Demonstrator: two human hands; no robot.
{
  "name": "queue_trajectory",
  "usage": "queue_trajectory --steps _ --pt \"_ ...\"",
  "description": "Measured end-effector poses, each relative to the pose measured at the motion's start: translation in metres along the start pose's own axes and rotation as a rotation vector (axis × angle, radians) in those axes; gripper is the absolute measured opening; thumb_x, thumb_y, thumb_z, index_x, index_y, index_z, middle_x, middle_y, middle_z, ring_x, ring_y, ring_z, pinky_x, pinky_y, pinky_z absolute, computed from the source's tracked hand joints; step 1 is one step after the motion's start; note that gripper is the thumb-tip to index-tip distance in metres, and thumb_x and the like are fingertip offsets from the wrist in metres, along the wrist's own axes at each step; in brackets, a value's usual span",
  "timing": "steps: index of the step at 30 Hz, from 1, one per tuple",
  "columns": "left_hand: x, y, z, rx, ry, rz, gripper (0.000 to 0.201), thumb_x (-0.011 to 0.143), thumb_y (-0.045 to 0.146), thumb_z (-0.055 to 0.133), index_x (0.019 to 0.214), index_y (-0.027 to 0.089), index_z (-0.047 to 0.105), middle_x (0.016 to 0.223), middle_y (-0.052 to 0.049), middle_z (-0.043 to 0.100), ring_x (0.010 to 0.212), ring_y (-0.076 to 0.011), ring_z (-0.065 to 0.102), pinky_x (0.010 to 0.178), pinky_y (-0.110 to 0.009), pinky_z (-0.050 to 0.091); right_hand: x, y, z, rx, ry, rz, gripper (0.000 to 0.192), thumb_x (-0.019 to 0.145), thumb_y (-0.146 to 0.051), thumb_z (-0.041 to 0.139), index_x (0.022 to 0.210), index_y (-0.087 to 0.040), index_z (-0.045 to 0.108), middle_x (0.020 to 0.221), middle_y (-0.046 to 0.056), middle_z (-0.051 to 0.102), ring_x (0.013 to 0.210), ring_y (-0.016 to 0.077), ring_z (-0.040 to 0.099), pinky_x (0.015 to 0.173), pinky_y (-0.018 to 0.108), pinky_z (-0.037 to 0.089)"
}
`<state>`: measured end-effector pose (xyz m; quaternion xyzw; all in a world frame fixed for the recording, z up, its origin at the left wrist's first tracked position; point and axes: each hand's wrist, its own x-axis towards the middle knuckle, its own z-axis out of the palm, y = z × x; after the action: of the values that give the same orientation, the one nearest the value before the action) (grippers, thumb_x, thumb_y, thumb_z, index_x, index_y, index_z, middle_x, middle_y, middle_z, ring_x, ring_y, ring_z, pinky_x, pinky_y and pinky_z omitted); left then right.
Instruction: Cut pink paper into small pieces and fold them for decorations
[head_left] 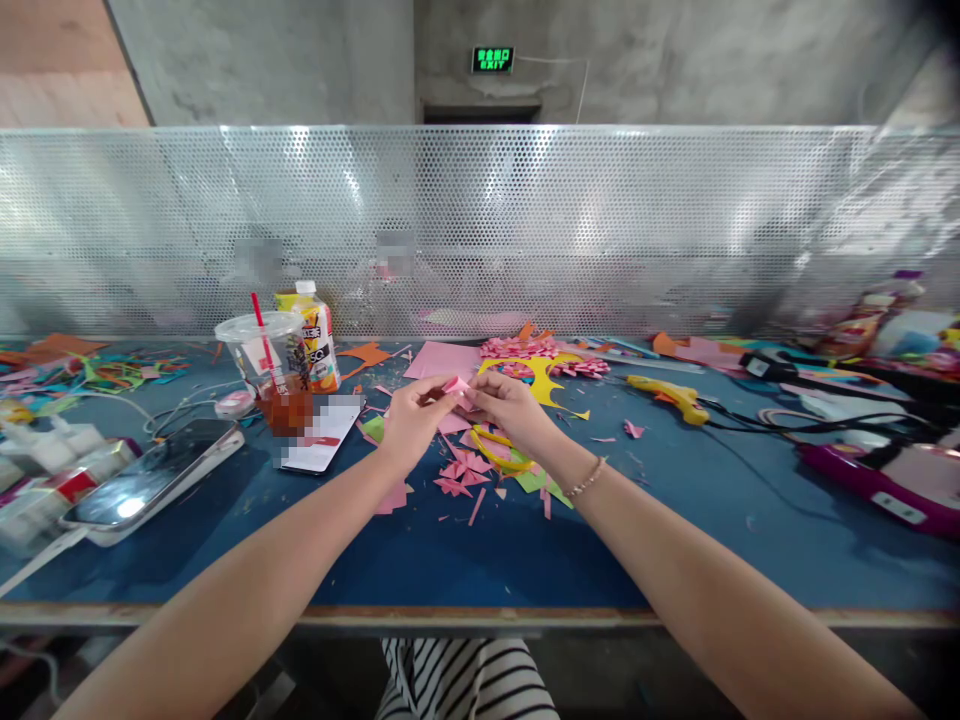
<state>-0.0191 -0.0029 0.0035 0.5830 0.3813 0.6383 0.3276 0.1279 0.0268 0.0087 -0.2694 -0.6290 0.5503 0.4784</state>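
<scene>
Perforated metal sheeting is running along the back of the blue worktop (pixel 465 560), and above it a green sign (pixel 493 59) is glowing with the word EXIT under characters too small for me to read. I am holding a small folded pink paper piece (pixel 455 386) between both hands, just above the middle of the worktop. My left hand (pixel 411 415) and right hand (pixel 510 405) are meeting at the fingertips, both pinched on it. Pink paper scraps (pixel 459 470) are lying right below my hands, beside yellow-handled scissors (pixel 499 452). To my left a clear plastic cup (pixel 274 375) with a red straw is standing near a drink carton (pixel 313 335) whose label I cannot make out, and a phone (pixel 150 482) is lying nearer the edge. A yellow glue gun (pixel 667 395) is resting to my right.
</scene>
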Motion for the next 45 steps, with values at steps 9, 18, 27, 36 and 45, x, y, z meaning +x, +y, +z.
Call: queue_trajectory --steps 9,18,27,36,45 --pt "0.001 -0.002 0.002 -0.133 0.056 -0.127 0.023 0.062 0.024 0.067 0.084 0.019 0.071 0.063 0.001 0.063 0.049 -0.0067 0.043 0.047 -0.021 0.033 -0.002 -0.004 0.002 -0.102 0.003 -0.02 0.026 0.064 -0.037 0.07 0.073 -0.017 0.055 0.064 -0.003 0.055 0.058 0.0075 0.054 0.062 0.024 0.048" --pt "-0.001 0.001 0.002 -0.044 -0.027 -0.086 0.021 0.063 0.031 0.067 0.08 0.019 0.072 0.07 -0.002 0.067 0.058 -0.0106 0.052 0.055 -0.023 0.039 -0.005 -0.009 0.009 -0.299 0.042 -0.224 0.027 0.068 -0.039 0.064 0.082 -0.017 0.057 0.074 0.001 0.058 0.065 0.0102 0.053 0.062 0.025 0.044" --pt "0.001 -0.003 0.003 -0.138 -0.055 -0.151 0.021 0.059 0.032 0.071 0.073 0.016 0.069 0.061 0.0 0.061 0.052 -0.0078 0.047 0.05 -0.021 0.036 -0.007 -0.008 0.013 -0.277 0.161 -0.231 0.024 0.067 -0.039 0.065 0.074 -0.017 0.063 0.069 0.002 0.061 0.057 0.0099 0.048 0.051 0.024 0.037" --pt "0.002 -0.003 0.003 -0.243 -0.036 -0.225 0.019 0.056 0.029 0.074 0.069 0.016 0.07 0.056 0.0 0.059 0.05 -0.0073 0.048 0.047 -0.02 0.036 -0.006 -0.007 0.011 -0.281 0.205 -0.189 0.023 0.067 -0.039 0.064 0.071 -0.016 0.062 0.066 0.001 0.058 0.056 0.0097 0.048 0.05 0.023 0.037" --pt "0.003 -0.004 0.002 -0.23 -0.028 -0.218 0.019 0.057 0.029 0.072 0.071 0.016 0.071 0.057 0.0 0.06 0.05 -0.0074 0.047 0.048 -0.021 0.036 -0.007 -0.009 0.012 -0.256 0.206 -0.16 0.023 0.067 -0.039 0.065 0.07 -0.016 0.062 0.061 -0.001 0.054 0.052 0.0083 0.044 0.045 0.022 0.035"
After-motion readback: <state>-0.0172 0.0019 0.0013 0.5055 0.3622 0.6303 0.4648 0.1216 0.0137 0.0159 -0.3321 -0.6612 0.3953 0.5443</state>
